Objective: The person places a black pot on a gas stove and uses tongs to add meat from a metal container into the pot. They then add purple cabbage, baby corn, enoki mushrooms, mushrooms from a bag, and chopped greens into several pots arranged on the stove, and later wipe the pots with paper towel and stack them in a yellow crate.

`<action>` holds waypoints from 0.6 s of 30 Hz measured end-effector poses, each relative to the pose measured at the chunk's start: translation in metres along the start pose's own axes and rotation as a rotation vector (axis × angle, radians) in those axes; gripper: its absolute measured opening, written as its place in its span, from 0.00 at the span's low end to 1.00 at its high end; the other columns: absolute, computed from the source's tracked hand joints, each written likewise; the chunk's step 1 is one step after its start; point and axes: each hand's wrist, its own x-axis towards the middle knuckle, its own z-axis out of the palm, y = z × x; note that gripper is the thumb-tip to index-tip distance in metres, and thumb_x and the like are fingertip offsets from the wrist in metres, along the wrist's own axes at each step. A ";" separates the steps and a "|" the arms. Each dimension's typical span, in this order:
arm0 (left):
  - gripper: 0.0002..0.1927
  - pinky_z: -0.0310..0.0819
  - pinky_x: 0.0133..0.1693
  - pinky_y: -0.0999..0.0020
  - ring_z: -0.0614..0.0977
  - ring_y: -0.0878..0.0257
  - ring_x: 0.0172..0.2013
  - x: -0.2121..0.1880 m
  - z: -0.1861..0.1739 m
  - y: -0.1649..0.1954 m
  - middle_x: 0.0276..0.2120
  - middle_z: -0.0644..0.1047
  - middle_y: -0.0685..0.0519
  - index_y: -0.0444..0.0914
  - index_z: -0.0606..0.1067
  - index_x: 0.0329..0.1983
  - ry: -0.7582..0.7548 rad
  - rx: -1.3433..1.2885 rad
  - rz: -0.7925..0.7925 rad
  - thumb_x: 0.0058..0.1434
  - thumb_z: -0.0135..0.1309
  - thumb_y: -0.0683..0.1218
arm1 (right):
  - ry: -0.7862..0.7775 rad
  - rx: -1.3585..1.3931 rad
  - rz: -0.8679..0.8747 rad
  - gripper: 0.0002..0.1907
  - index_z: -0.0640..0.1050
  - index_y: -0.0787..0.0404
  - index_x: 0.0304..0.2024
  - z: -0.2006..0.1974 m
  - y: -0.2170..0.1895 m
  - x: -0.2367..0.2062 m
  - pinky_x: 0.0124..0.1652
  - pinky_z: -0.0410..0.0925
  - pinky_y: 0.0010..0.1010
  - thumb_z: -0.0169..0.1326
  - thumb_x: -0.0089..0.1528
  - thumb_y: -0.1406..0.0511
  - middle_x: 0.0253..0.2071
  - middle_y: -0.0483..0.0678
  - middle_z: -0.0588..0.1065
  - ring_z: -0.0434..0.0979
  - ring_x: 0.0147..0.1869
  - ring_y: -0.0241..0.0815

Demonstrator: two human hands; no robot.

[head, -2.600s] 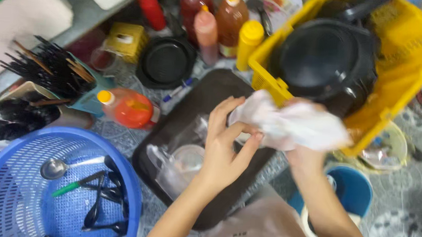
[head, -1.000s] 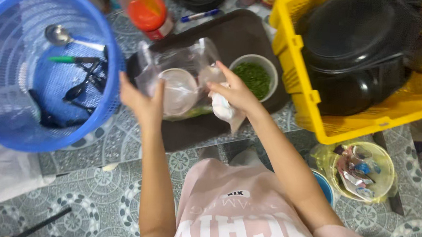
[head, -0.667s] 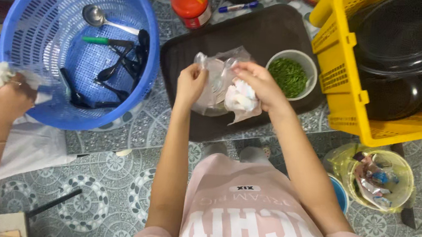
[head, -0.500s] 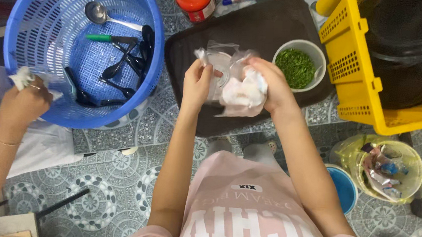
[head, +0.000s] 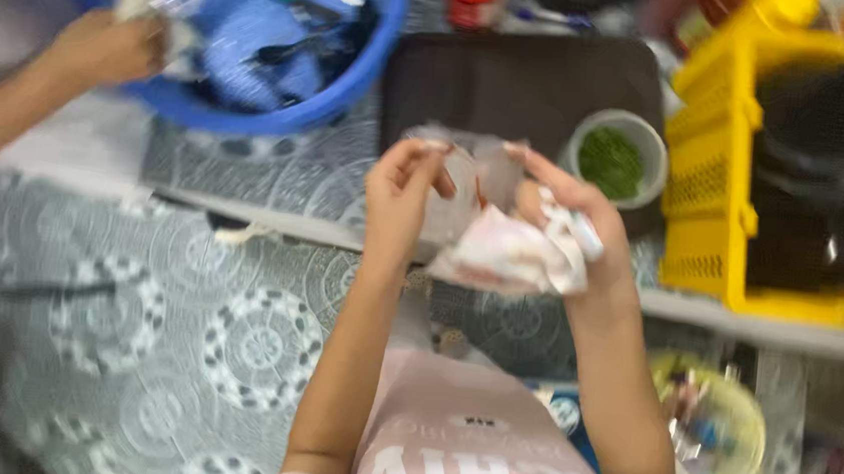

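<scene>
Hands at the wiping step: left hand (head: 400, 200) pinches a crumpled clear plastic bag (head: 466, 185) above the dark rectangular tray (head: 515, 79), right hand (head: 573, 229) clutches a white cloth (head: 501, 258); next move likely needs steady grip.

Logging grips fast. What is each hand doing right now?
Left hand: fingers pinched shut on the clear plastic bag.
Right hand: closed on the white cloth, also touching the bag.
</scene>
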 end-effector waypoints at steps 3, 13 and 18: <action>0.05 0.71 0.35 0.73 0.78 0.68 0.30 -0.040 -0.032 0.011 0.27 0.78 0.54 0.33 0.78 0.44 0.111 -0.028 0.049 0.69 0.53 0.39 | -0.167 0.053 0.163 0.38 0.61 0.76 0.73 0.029 0.019 -0.003 0.28 0.61 0.26 0.48 0.64 0.62 0.27 0.45 0.65 0.64 0.27 0.36; 0.05 0.75 0.41 0.69 0.81 0.65 0.39 -0.222 -0.209 0.051 0.37 0.81 0.51 0.34 0.74 0.43 0.594 0.349 -0.029 0.67 0.54 0.41 | -0.314 0.093 0.785 0.30 0.68 0.78 0.61 0.147 0.226 0.024 0.29 0.61 0.26 0.46 0.61 0.62 0.27 0.43 0.62 0.63 0.29 0.36; 0.10 0.76 0.43 0.68 0.81 0.64 0.40 -0.308 -0.317 0.088 0.36 0.80 0.51 0.33 0.72 0.43 0.803 0.435 0.088 0.62 0.57 0.42 | -0.384 0.093 1.035 0.25 0.69 0.75 0.57 0.222 0.365 0.036 0.30 0.63 0.27 0.45 0.61 0.64 0.28 0.45 0.64 0.65 0.29 0.37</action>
